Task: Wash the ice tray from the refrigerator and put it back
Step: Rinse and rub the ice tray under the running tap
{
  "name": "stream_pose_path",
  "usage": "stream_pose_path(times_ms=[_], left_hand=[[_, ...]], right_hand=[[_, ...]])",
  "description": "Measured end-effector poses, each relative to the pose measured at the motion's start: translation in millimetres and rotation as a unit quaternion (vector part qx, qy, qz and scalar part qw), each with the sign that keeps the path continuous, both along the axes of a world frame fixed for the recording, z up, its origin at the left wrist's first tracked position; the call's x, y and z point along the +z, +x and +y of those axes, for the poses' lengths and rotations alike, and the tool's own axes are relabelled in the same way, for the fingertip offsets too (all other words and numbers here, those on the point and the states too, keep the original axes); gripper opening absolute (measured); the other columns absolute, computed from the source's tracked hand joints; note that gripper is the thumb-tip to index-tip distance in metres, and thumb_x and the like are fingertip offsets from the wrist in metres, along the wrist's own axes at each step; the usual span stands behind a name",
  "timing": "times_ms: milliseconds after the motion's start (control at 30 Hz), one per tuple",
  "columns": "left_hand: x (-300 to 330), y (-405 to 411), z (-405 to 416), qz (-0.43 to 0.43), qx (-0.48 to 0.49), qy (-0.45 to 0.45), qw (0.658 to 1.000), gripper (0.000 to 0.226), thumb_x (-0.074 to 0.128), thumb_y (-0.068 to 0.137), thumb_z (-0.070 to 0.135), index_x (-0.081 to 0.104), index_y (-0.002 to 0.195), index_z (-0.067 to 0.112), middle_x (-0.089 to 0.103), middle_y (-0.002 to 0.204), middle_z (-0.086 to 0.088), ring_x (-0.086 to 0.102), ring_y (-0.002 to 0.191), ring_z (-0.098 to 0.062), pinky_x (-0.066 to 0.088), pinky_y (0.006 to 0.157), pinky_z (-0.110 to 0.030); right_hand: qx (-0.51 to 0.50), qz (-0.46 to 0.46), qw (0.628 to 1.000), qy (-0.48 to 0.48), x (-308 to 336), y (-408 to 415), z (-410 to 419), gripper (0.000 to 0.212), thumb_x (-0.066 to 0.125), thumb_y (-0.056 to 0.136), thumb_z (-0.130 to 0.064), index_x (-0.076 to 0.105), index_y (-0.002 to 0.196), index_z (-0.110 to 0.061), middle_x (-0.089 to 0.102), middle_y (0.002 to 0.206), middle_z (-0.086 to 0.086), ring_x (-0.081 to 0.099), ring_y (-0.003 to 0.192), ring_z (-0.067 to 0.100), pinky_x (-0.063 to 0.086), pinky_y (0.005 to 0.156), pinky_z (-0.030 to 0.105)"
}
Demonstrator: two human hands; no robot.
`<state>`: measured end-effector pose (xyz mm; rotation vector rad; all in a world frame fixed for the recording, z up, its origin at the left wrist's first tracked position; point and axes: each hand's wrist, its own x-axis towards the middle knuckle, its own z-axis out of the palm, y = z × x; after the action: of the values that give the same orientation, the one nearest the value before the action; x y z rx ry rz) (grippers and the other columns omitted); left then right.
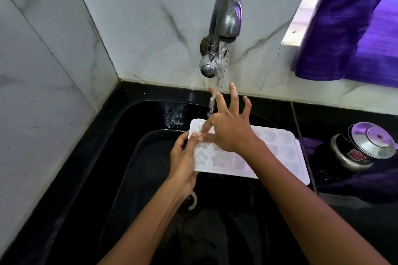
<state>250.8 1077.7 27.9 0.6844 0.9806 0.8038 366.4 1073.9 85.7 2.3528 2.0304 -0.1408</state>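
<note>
Both hands are working the white plastic ice tray point(277, 148) over the black sink point(120, 135) — left hand point(183, 161) gripping its edge, right hand point(230, 129) splayed, thumb and forefinger rubbing a cell under running water. Washing step; next likely calls for the remaining cells.

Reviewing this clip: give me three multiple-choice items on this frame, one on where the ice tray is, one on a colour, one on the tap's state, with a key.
1. Where is the ice tray?
A. Held over the sink
B. On the window sill
C. Inside a cupboard

2. What colour is the curtain?
A. Green
B. Purple
C. Yellow

3. What is the state of the tap?
A. Off and dry
B. Wrapped in cloth
C. Running

Key: 1 A, the left hand grips the tray's end above the black basin. 2 B, purple cloth hangs at the right. 3 C, a stream of water falls past the right hand towards the tray.
</note>
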Motion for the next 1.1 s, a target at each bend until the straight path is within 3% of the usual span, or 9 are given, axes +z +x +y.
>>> stream_pose_path(times_ms=[100,300,467,567,667,767,867,1033,1100], left_hand=[[0.6,-0.7,1.6,-0.001,0.001,0.006,1.000,0.025,0.053,0.095,0.024,0.058,0.115,0.009,0.072,0.087,-0.006,0.069,0.076,-0.019,0.058,0.068,-0.034],[-0.6,-1.6,1.8,-0.010,-0.007,-0.002,1.000,0.025,0.054,0.094,0.023,0.058,0.116,0.012,0.071,0.097,-0.011,0.069,0.082,-0.021,0.058,0.071,-0.035],[0.5,1.2,4.1,0.011,-0.010,0.005,1.000,0.018,0.053,0.094,0.027,0.059,0.102,0.011,0.071,0.094,-0.014,0.068,0.080,-0.024,0.055,0.079,-0.042],[1.7,5.0,7.4,0.029,0.007,0.006,1.000,0.020,0.054,0.094,0.027,0.058,0.094,0.008,0.069,0.095,-0.017,0.065,0.086,-0.029,0.054,0.082,-0.044],[0.8,8.2,8.1,0.032,0.020,0.005,0.999,0.022,0.054,0.094,0.029,0.056,0.096,0.006,0.066,0.091,-0.015,0.064,0.084,-0.028,0.055,0.074,-0.038],[0.3,8.1,9.5,0.024,0.022,-0.002,0.999,0.021,0.054,0.093,0.031,0.052,0.090,0.010,0.063,0.074,-0.008,0.062,0.069,-0.021,0.055,0.059,-0.031],[1.3,7.6,10.4,0.021,0.027,-0.024,0.999,0.022,0.051,0.095,0.033,0.051,0.091,0.011,0.061,0.070,-0.007,0.058,0.061,-0.019,0.055,0.051,-0.029],[4.7,5.7,10.7,0.027,0.029,-0.023,0.999,0.025,0.049,0.096,0.035,0.051,0.094,0.010,0.063,0.075,-0.009,0.060,0.062,-0.021,0.053,0.046,-0.026],[6.4,5.3,11.1,0.022,0.030,-0.022,0.999,0.024,0.049,0.096,0.034,0.050,0.094,0.010,0.063,0.073,-0.008,0.059,0.060,-0.020,0.054,0.047,-0.027]], right_hand=[[-0.016,0.018,0.999,0.043,-0.5,0.1,-0.6,0.033,0.061,0.076,-0.062,0.072,0.095,-0.037,-0.008,0.159,-0.003,-0.023,0.141,0.036,-0.004,0.111,0.057],[-0.010,0.026,0.999,-0.024,0.1,1.2,0.7,0.031,0.054,0.085,-0.058,0.069,0.103,-0.038,-0.016,0.158,-0.001,-0.029,0.139,0.038,-0.007,0.110,0.059],[-0.040,0.050,0.985,0.160,-10.3,-2.4,-4.6,0.021,0.079,0.063,-0.048,0.072,0.068,-0.029,0.013,0.158,-0.005,-0.010,0.141,0.030,0.005,0.108,0.055],[-0.023,0.060,0.984,0.164,-13.4,-6.0,-10.8,0.014,0.074,0.072,-0.046,0.073,0.074,-0.032,0.010,0.159,-0.002,-0.015,0.138,0.026,0.000,0.106,0.052],[0.006,0.054,0.990,0.131,-15.8,-7.3,-16.9,0.023,0.061,0.083,-0.052,0.074,0.090,-0.035,0.001,0.160,-0.002,-0.022,0.136,0.026,-0.006,0.106,0.050],[0.014,0.031,0.997,0.073,-15.4,-9.7,-21.0,0.034,0.050,0.086,-0.060,0.073,0.096,-0.037,-0.012,0.159,-0.004,-0.030,0.135,0.027,-0.014,0.105,0.051],[0.011,0.025,0.999,0.029,-11.7,-9.1,-21.6,0.037,0.049,0.085,-0.062,0.068,0.107,-0.038,-0.021,0.157,-0.005,-0.034,0.136,0.030,-0.019,0.103,0.052],[-0.003,0.044,0.991,0.129,-11.1,-10.9,-18.9,0.030,0.073,0.064,-0.061,0.074,0.075,-0.033,0.010,0.159,-0.002,-0.014,0.140,0.030,-0.006,0.106,0.056],[0.005,0.035,0.993,0.113,-9.3,-12.5,-19.1,0.031,0.069,0.069,-0.061,0.074,0.084,-0.034,0.002,0.160,-0.001,-0.018,0.140,0.030,-0.009,0.106,0.056]])
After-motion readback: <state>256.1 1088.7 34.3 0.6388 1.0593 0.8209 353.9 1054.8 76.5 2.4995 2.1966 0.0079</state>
